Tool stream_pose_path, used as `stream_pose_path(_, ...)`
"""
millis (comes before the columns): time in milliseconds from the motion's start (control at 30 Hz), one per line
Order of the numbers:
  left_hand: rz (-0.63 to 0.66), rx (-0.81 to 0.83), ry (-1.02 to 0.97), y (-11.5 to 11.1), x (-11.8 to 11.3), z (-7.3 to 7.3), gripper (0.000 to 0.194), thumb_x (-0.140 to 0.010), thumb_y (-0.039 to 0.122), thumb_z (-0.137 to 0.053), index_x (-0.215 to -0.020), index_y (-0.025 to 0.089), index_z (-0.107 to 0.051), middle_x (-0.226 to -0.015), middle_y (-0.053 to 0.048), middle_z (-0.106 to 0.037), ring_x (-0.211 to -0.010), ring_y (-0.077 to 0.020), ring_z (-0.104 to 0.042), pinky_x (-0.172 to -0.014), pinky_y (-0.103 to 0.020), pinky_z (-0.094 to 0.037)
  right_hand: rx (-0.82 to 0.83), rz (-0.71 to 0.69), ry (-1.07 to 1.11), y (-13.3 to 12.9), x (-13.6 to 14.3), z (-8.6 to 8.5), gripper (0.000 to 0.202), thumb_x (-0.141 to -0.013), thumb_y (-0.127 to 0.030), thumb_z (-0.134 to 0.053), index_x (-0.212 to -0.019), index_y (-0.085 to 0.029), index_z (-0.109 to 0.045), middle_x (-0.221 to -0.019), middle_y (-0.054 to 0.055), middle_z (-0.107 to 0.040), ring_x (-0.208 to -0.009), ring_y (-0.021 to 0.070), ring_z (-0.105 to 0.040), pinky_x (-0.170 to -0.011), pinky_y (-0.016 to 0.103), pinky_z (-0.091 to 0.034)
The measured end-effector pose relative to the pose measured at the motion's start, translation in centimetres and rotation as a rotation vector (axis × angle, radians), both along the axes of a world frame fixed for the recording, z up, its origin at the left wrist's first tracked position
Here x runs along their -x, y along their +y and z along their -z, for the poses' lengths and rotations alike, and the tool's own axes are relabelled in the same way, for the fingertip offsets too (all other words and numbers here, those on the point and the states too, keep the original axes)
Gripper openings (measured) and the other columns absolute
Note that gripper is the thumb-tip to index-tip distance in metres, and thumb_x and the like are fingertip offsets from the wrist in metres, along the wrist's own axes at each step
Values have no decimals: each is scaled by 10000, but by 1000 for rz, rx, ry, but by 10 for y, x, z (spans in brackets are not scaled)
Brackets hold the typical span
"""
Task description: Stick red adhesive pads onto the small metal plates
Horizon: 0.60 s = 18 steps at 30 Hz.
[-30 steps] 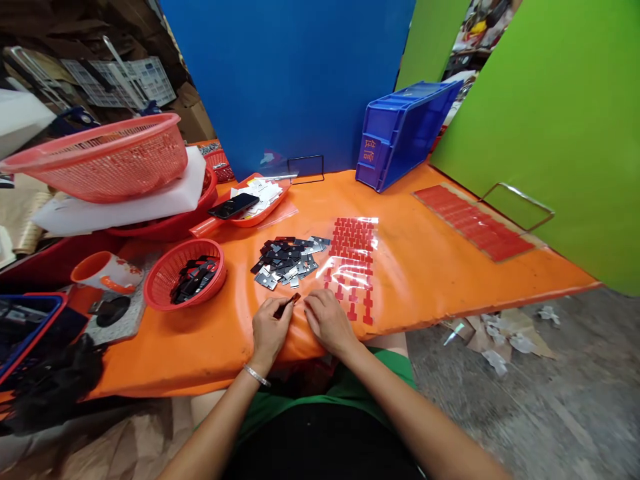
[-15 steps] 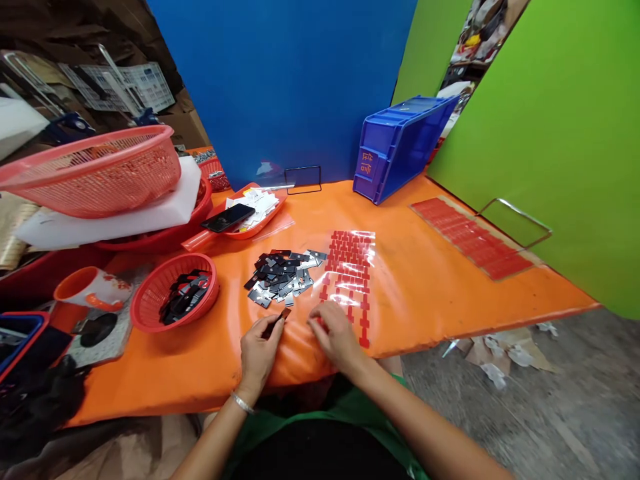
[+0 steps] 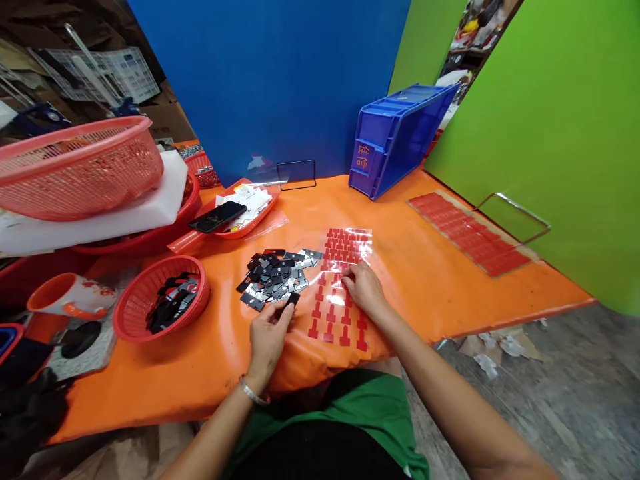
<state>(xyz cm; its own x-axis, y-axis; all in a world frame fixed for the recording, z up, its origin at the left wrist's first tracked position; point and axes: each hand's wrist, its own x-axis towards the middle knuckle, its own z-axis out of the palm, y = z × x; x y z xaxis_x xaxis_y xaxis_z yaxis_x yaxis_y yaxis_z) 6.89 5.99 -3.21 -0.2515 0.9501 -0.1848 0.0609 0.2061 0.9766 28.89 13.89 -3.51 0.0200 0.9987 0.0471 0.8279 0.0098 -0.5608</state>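
My left hand [image 3: 269, 337] pinches a small flat black plate [image 3: 293, 300] between thumb and fingers, just in front of a loose pile of black and grey plates [image 3: 274, 273]. Over to the right lies a clear sheet of red T-shaped stickers [image 3: 330, 313], with rows of them on it. My right hand [image 3: 366, 287] rests over the middle of this sheet, thumb and forefinger closed together at a red sticker. The fingertips partly hide that sticker.
A red basket [image 3: 120, 310] with more plates stands at the left, near a mug [image 3: 73, 297]. Behind are a red dustpan [image 3: 250, 230] with paper bits and a phone [image 3: 219, 216]. A blue crate [image 3: 373, 147] and another red sticker sheet [image 3: 470, 233] are farther right.
My right hand has moved right and away from me, from the table near my left hand onto the sticker sheet. My left hand has shifted slightly toward the pile, its plate now turned black side up.
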Motion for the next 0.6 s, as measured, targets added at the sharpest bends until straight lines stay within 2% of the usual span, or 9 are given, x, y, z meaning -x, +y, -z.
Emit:
stream_pose_path(133,129,100,-247,30,-30,-14,283,-706,364,-702,-842,121,-654,-762,-58,-692,-682,-154,-656,-673,-273,-541,47,4,-34,5,3,-7,95,-783,-132,-552,-702,-181,-566,-863,63,-578,-782,179,-533,-598,242,-339)
stream_pose_path(233,191,178,-367,52,-50,-19,241,-720,321,-701,-822,113,-636,-743,-63,-687,-597,-128,-639,-612,-264,-542,67,-3,-79,8,5,-8,94,-769,-121,-554,-698,-183,-559,-833,61,-579,-777,185,-531,-598,247,-338)
stream_pose_path(400,197,189,-447,77,-70,-9,119,-787,205,-650,-846,106,-619,-752,-66,-682,-578,-94,-637,-632,-233,-542,-64,15,-137,-1,9,0,67,-797,-143,-534,-807,-162,-597,-863,92,-567,-801,209,-518,-681,286,-384)
stream_pose_path(500,183,214,-445,85,-75,-1,31,-811,121,-601,-831,99,-606,-728,-59,-673,-576,-90,-639,-641,-229,-548,-161,-15,-128,-6,11,8,161,-830,-148,-479,-727,-166,-601,-834,98,-558,-824,221,-499,-756,314,-397)
stream_pose_path(600,176,221,-429,89,-77,4,52,-818,63,-559,-809,96,-598,-698,-47,-661,-566,-89,-637,-628,-220,-547,-180,3,-83,-6,13,11,186,-819,-135,-461,-675,-182,-569,-787,87,-555,-804,224,-488,-765,328,-401)
